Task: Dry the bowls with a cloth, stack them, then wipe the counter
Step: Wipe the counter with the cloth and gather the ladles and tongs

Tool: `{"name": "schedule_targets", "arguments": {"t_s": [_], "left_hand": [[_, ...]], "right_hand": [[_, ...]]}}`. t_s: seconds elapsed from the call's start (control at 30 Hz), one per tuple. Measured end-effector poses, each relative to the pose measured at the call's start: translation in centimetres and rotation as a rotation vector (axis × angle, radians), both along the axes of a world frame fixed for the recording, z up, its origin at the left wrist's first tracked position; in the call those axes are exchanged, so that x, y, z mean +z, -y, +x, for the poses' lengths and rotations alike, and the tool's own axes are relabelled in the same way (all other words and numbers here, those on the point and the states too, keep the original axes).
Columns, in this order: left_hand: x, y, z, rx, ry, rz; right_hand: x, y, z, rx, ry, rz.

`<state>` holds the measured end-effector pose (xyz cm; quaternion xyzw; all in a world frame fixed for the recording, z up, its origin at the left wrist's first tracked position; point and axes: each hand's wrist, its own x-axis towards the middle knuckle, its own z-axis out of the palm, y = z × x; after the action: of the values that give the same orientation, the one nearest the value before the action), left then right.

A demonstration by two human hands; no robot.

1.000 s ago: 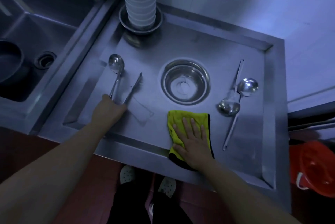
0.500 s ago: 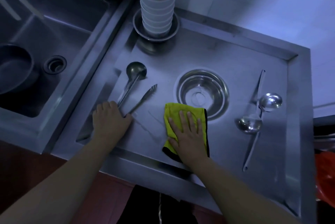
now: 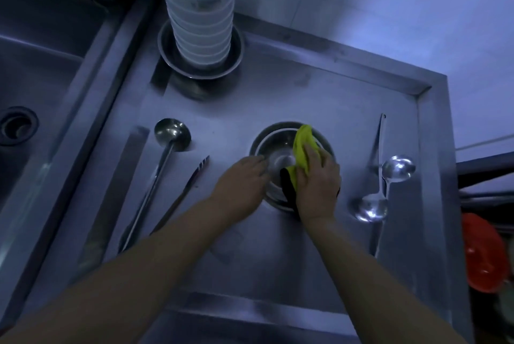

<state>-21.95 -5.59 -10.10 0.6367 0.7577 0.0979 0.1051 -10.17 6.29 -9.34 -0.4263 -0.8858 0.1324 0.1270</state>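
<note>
A steel bowl [image 3: 278,149] sits mid-desk [image 3: 278,260]; behind it to the left stands a stack of white bowls [image 3: 199,10]; a ladle [image 3: 172,132] and tongs [image 3: 192,179] lie left of it, two ladles [image 3: 395,168] right; the left hand [image 3: 242,179], fingers straight, touches its rim; the right hand [image 3: 317,179] grips a yellow cloth [image 3: 301,146] over it.

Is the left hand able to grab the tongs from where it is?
Probably yes. The left hand holds nothing, resting at the steel bowl's rim, and the tongs lie just to its left on bare counter, uncovered.
</note>
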Motion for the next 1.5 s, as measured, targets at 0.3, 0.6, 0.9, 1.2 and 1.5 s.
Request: {"name": "schedule_targets", "arguments": {"t_s": [0.3, 0.6, 0.9, 1.2, 1.5], "left_hand": [[-3.6, -1.4, 0.1, 0.068, -0.041, -0.149], [-3.3, -2.1, 0.4, 0.191, 0.040, -0.126], [-2.5, -2.2, 0.5, 0.174, 0.006, -0.129], [-2.9, -2.1, 0.4, 0.181, 0.011, -0.105], [-2.6, -2.6, 0.3, 0.214, 0.035, -0.138]], "right_hand": [[-6.8, -1.4, -4.1, 0.101, 0.509, -0.248], [-6.3, -3.3, -1.7, 0.584, 0.471, -0.316], [-3.0, -6.0, -0.6, 0.856, 0.671, -0.295], [-0.7, -7.1, -2.9, 0.850, 0.743, 0.380], [-2.5, -6.5, -1.0, 0.747, 0.729, 0.282]]}}
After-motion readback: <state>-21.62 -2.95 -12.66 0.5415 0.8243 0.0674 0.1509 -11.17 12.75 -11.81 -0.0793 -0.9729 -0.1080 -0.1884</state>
